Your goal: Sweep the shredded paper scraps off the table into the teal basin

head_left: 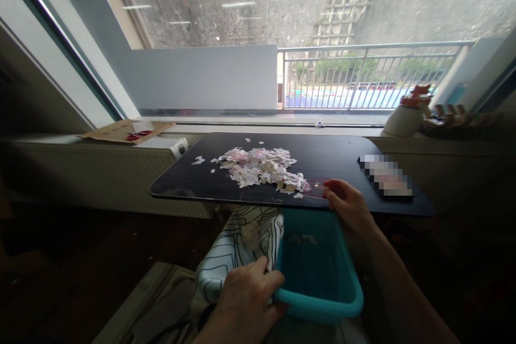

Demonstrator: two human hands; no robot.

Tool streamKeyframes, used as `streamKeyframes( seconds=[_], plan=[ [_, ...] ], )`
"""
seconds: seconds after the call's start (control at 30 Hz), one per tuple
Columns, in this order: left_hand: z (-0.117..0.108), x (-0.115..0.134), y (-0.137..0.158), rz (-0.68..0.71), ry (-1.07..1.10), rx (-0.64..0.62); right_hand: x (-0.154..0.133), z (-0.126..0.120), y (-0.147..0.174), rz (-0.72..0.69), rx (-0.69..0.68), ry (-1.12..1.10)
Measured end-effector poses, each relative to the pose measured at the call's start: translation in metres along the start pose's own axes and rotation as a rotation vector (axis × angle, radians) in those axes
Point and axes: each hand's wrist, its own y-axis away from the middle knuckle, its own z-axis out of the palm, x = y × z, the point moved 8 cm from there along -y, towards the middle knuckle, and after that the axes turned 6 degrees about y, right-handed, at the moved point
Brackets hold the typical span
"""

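A heap of small torn paper pieces point(258, 164), white and pinkish, lies on a black tabletop point(322, 153). My right hand point(350, 207) pinches a thin, clear, pink-tinted plastic piece point(316, 186) flat on the table, its far end against the heap's right side. Below the table's front edge stands a teal plastic bin point(322, 303) with a few paper scraps point(303, 238) inside. My left hand point(248, 295) is closed on the bin's near left corner. Beside it, a white cloth with black lines point(220, 258) bulges up; whether my left hand also touches it is unclear.
A blurred-out flat object point(386, 176) lies at the table's right. On the sill are a white pot point(404, 118) at right and brown paper point(116, 131) with a red-handled item point(139, 135) at left. A radiator point(161, 172) stands under the window, left of the table.
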Motion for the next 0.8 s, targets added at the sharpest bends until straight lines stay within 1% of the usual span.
streamKeyframes(
  seconds=[0.1,0.3,0.57,0.8],
  plan=[
    [0.001,0.002,0.000,0.007,-0.007,-0.002,0.001,0.001,0.000,0.005,-0.002,-0.001],
    [-0.001,0.009,-0.001,-0.006,-0.001,-0.072,0.002,0.001,0.000,0.012,-0.006,0.017],
    [0.000,0.014,0.001,-0.005,0.022,-0.122,0.005,-0.001,0.001,0.027,0.017,0.067],
    [0.000,0.017,0.001,-0.002,0.022,-0.105,0.009,-0.002,0.000,0.027,0.025,0.065]
  ],
)
